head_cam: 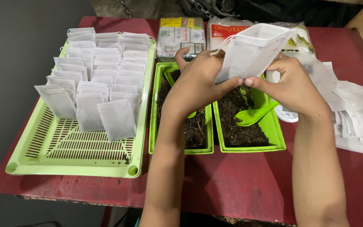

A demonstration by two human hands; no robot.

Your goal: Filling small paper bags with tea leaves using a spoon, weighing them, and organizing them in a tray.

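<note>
My left hand [196, 82] and my right hand [293, 84] both pinch the lower edge of a white filter bag [253, 50], held up over two small green trays. The left small tray [158, 126] and the right small tray [274, 130] each hold dark loose leaves. A green spoon [253, 117] lies in the right tray, just under my right hand. Part of another green spoon shows in the left tray beneath my left wrist.
A large slotted green tray [64, 151] at the left holds several rows of filled white bags [101, 71]. A pile of flat empty bags [353, 113] lies at the right on the red table [232, 180]. Packets [180, 35] stand at the back. A white object [286, 114] sits behind the right tray.
</note>
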